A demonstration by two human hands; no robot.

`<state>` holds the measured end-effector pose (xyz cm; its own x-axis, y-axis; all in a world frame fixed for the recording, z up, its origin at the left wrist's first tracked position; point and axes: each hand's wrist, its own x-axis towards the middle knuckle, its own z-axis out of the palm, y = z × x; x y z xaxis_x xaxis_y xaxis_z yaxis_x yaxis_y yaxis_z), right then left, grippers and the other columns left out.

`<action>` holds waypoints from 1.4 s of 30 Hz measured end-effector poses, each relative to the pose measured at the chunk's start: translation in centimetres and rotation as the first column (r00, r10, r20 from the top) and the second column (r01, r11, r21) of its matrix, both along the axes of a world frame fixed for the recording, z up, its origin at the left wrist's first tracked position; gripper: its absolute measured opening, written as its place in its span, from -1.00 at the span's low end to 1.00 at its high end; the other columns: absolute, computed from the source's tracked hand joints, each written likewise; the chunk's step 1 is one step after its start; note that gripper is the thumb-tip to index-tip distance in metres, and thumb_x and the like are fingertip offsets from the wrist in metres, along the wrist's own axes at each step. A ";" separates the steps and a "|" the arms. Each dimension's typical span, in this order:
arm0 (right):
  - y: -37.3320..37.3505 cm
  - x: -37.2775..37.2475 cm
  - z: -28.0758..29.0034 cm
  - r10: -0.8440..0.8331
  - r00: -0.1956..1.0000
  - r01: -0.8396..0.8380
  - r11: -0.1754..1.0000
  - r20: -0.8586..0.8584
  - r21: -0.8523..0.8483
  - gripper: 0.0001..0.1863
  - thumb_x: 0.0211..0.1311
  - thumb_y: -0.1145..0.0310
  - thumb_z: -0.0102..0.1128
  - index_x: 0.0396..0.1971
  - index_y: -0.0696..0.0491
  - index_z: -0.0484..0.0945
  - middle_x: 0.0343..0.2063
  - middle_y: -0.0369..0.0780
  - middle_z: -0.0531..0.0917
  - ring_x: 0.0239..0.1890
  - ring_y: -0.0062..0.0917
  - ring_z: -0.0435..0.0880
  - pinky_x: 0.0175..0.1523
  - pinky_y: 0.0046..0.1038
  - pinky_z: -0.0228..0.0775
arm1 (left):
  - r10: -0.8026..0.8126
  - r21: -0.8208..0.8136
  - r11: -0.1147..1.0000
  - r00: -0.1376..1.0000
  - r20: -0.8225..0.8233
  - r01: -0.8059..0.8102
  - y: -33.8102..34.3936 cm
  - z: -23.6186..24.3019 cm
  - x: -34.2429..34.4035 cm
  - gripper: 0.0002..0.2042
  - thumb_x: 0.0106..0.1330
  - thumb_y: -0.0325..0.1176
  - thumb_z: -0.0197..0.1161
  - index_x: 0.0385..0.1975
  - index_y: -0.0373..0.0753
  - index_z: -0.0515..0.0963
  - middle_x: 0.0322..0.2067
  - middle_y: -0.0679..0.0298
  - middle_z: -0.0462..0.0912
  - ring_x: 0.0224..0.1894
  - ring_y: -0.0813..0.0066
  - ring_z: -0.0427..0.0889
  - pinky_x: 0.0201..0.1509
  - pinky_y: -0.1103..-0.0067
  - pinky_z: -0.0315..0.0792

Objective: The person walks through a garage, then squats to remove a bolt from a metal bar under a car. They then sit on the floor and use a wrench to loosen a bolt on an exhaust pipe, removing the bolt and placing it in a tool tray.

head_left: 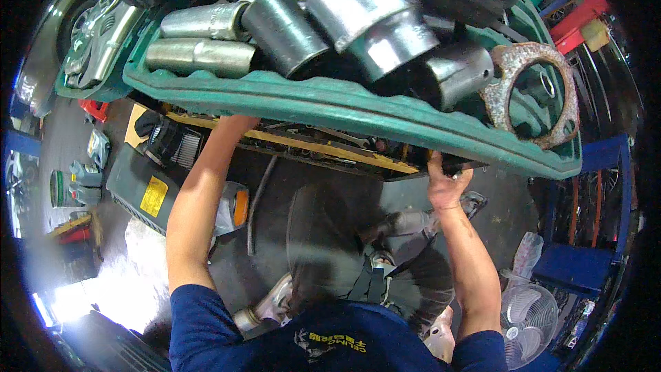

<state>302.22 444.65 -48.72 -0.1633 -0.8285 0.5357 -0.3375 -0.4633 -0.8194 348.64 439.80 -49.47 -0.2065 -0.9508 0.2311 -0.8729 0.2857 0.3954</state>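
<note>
A green plastic tray [344, 107] full of large steel sockets spans the upper view, above my hands. Beneath it is a drawer with a yellowish front edge [330, 151], holding tools that are mostly in shadow. My left hand [239, 124] reaches into the drawer's left part, its fingers hidden under the tray. At the drawer's right end my right hand [449, 182] is closed around the edge, thumb and fingers on either side. In the tray lie a big stepped chrome socket [372, 14], a black socket [286, 31] and a rusty ring-shaped flange [501, 89].
On the left are a grey cover with a yellow label [153, 196], an orange-and-clear lamp [239, 207] and several bottles [86, 182]. A dark hose [261, 207] hangs below the drawer. To the right stand a blue rack [575, 269] and a fan [530, 324].
</note>
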 end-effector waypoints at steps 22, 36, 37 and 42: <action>0.1 -0.8 -0.1 0.049 0.998 -0.055 0.977 0.035 0.206 -0.55 -0.01 0.40 0.56 -0.06 0.08 0.64 -0.13 -0.18 0.72 -0.07 -0.35 0.68 0.10 -0.29 0.49 | -0.183 -0.022 0.983 0.978 -0.097 0.181 1.4 3.3 -6.8 -0.65 0.30 -0.24 0.34 0.05 -0.17 0.61 0.03 0.13 0.66 0.10 0.09 0.59 0.26 0.25 0.41; 0.4 -0.4 -0.9 0.069 0.826 -0.295 0.898 0.559 0.325 -0.50 -0.01 0.42 0.59 -0.02 0.08 0.62 -0.11 -0.21 0.71 -0.05 -0.43 0.66 0.11 -0.32 0.49 | 0.014 0.051 0.999 0.994 -0.109 -0.008 1.4 1.4 -3.5 -0.73 0.31 -0.36 0.27 -0.02 -0.21 0.64 -0.05 0.11 0.69 0.06 0.11 0.62 0.21 0.27 0.44; 0.6 -0.2 -0.7 0.062 0.835 -0.286 0.898 0.547 0.335 -0.50 -0.01 0.43 0.59 -0.02 0.08 0.62 -0.11 -0.22 0.71 -0.05 -0.43 0.66 0.11 -0.32 0.49 | 0.016 0.052 0.999 0.992 -0.122 -0.010 1.6 1.5 -3.1 -0.74 0.31 -0.37 0.27 -0.02 -0.22 0.64 -0.05 0.11 0.70 0.05 0.11 0.63 0.21 0.27 0.44; 0.8 -0.7 -0.8 0.075 0.941 -0.196 0.916 0.330 0.350 -0.56 0.07 0.41 0.53 -0.01 0.07 0.62 -0.11 -0.27 0.70 -0.06 -0.46 0.65 0.09 -0.35 0.50 | 0.034 0.065 0.998 0.979 -0.202 -0.021 2.5 2.4 -0.8 -0.76 0.31 -0.41 0.24 -0.05 -0.23 0.65 -0.08 0.11 0.71 0.04 0.12 0.64 0.19 0.28 0.46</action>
<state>301.57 445.49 -49.57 -0.1390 -0.9822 0.1264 -0.0010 -0.1275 -0.9918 347.80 442.30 -47.06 -0.1353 -0.9693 0.2055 -0.7797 0.2321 0.5815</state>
